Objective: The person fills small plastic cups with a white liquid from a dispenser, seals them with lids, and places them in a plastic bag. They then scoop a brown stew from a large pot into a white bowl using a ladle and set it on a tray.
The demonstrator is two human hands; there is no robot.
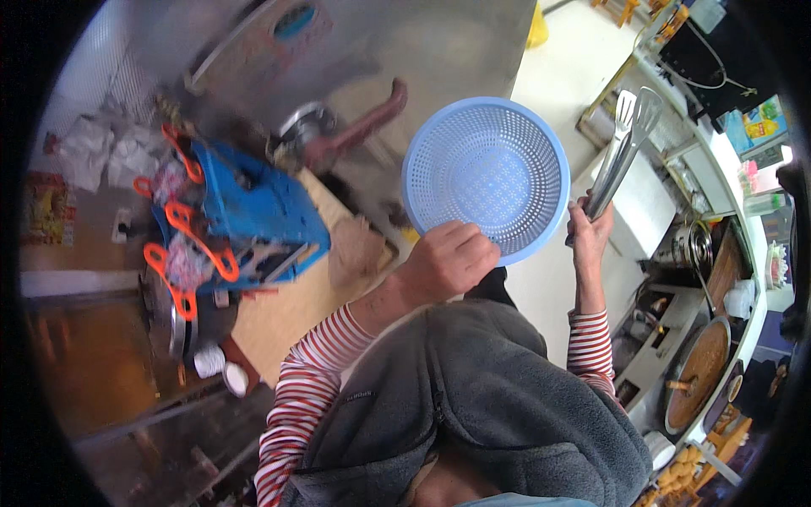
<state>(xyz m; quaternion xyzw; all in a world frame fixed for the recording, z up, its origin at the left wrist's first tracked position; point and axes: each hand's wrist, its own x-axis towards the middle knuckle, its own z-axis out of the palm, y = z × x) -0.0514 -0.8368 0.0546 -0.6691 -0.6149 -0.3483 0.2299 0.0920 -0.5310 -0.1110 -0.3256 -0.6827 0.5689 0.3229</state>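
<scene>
My left hand (453, 260) grips the near rim of a blue plastic colander (491, 174), which hangs with its open top facing up towards me; nothing shows inside it. To the right, my right hand (592, 225) is closed around the handles of several metal kitchen utensils. Their heads point away from me: one is a slotted turner (624, 114), another a broader metal head (645, 117) beside it. The colander and the utensils are held in the air, apart from each other. The striped sleeves reach both wrists.
At left, a blue rack (253, 196) with orange-handled scissors (203, 244) stands near a wooden board (279, 329). Beyond is a dark red handle (361, 127). At right are a counter (757, 253), a lidded metal pot (690, 247) and a large round pan (700, 374) with brown contents.
</scene>
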